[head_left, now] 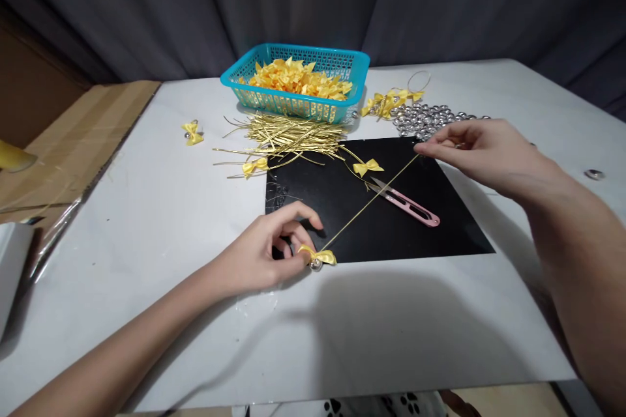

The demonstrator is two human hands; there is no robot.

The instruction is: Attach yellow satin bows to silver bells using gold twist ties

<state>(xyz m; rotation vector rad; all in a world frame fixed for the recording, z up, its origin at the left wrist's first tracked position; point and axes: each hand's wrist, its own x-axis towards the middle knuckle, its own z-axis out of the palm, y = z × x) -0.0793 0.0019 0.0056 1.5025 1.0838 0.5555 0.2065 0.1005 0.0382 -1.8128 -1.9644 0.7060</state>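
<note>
My left hand is low over the near edge of a black mat, pinching a yellow ribbon bow. A small silver bell hangs at the bow's middle. From the bow a thin gold cord runs taut up to the right. Its far end is between the thumb and fingers of my right hand, above the mat's far right corner. Under the cord lie pink thread snips, blades pointing up-left. Another yellow bow on a gold cord rests beside their tips.
A blue basket of yellow bows stands at the back, with a bundle of gold cords before it. Silver bells are heaped at the right, beside bows with bells. One finished-looking bow lies left. Cardboard borders the table.
</note>
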